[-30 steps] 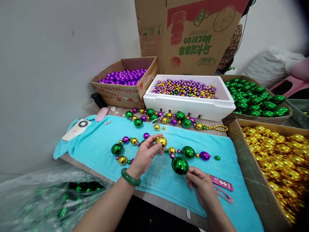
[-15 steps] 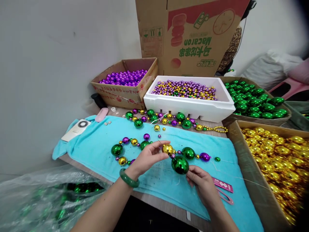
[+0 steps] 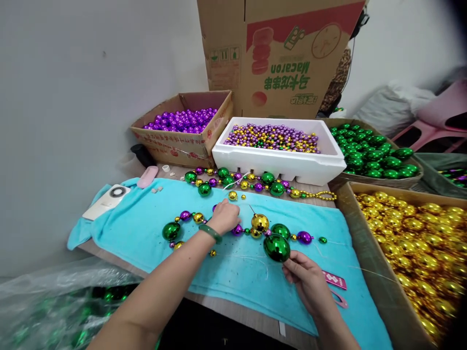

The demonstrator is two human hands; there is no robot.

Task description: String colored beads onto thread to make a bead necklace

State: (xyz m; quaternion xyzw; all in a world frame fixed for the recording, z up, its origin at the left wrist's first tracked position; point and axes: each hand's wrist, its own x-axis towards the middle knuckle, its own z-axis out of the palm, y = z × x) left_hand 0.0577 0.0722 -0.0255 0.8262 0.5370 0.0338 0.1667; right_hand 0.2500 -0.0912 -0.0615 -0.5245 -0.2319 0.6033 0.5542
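Note:
My right hand (image 3: 304, 274) pinches the end of a large green bead (image 3: 276, 248) and holds it above the towel. A small purple bead and a gold bead (image 3: 260, 222) follow it in line, and a thin needle (image 3: 251, 209) sticks out past the gold one. My left hand (image 3: 225, 217), a green bangle (image 3: 210, 233) at its wrist, reaches down to the towel with fingers closed; whatever they grip is hidden. Beneath both hands curves a string of green, purple and gold beads (image 3: 171, 231). A loose gold bead (image 3: 232, 195) lies just beyond my left hand.
A finished-looking bead necklace (image 3: 268, 178) lies along the back of the blue towel (image 3: 138, 233). Behind stand a box of purple beads (image 3: 171, 146) and a white foam box (image 3: 277, 165). Green beads (image 3: 372, 150) and a gold-bead box (image 3: 368, 257) flank the right. A white device (image 3: 105, 201) rests left.
My left hand has left the gold bead by the needle and moved up and left to the towel, its fingers closing. My right hand still holds the green bead.

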